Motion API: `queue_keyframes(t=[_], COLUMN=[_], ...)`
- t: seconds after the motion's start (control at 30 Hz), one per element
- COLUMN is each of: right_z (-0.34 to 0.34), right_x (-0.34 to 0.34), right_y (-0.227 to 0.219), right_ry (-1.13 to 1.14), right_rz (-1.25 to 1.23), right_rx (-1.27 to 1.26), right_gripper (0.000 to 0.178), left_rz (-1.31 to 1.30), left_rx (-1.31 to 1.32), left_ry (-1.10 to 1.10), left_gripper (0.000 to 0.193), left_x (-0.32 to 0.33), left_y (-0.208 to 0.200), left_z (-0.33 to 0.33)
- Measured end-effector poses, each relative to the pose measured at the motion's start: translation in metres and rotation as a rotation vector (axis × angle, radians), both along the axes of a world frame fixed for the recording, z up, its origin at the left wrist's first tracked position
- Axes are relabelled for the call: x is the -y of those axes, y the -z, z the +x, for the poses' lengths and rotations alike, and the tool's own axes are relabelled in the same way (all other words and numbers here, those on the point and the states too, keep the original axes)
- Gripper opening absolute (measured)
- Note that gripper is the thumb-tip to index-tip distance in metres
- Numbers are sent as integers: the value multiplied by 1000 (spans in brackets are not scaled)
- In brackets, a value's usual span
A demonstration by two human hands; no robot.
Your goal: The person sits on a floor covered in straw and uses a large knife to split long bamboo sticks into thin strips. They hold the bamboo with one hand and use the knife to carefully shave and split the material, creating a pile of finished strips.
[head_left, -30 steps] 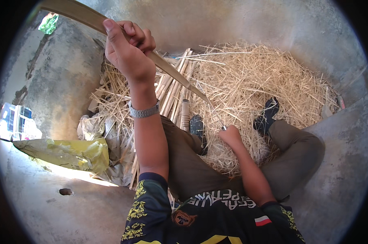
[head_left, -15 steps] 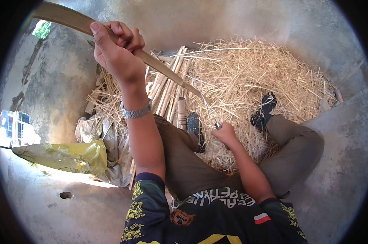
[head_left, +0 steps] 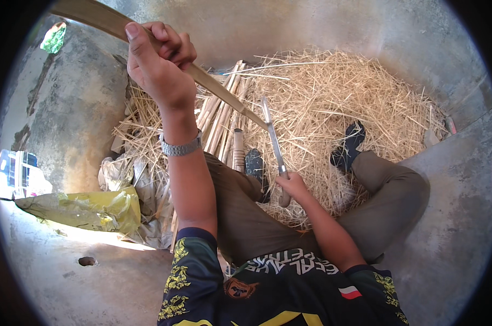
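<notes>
My left hand, raised at the upper left, is closed round a long flat bamboo strip. The strip slants from the top left edge down to the right and narrows towards its lower end. In my right hand is a knife, gripped by its handle, the blade pointing up and away from me. The strip's lower end meets the blade near its middle; whether they touch or merely overlap I cannot tell. Below both hands lies a wide heap of pale shavings.
Split bamboo lengths lie left of the heap, beside a short ringed cylindrical piece. A yellowish plastic sack rests at the left. My feet in dark shoes stand among the shavings. Concrete walls curve around.
The knife has turned, so its blade now points up and away with its side showing. My right hand has shifted slightly nearer and left. The strip has moved a little.
</notes>
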State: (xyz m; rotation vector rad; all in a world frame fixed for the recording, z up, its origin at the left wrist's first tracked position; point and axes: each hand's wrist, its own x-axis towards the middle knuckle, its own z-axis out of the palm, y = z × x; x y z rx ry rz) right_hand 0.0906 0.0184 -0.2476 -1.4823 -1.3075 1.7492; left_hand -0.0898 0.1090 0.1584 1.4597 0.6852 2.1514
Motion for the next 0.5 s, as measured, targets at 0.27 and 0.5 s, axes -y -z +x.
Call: queue_keyframes(t=[0.27, 0.5], right_z=[-12, 0], right_x=[0, 7], right_y=[67, -30], right_ry=[99, 134], right_rz=[256, 54], right_rx=[184, 66], right_gripper=[91, 39], left_rz=[6, -1], left_rx=[21, 26], left_ry=[-12, -8], left_gripper=[45, 44], left_x=[-3, -2], left_y=[-1, -1], left_z=[-9, -13])
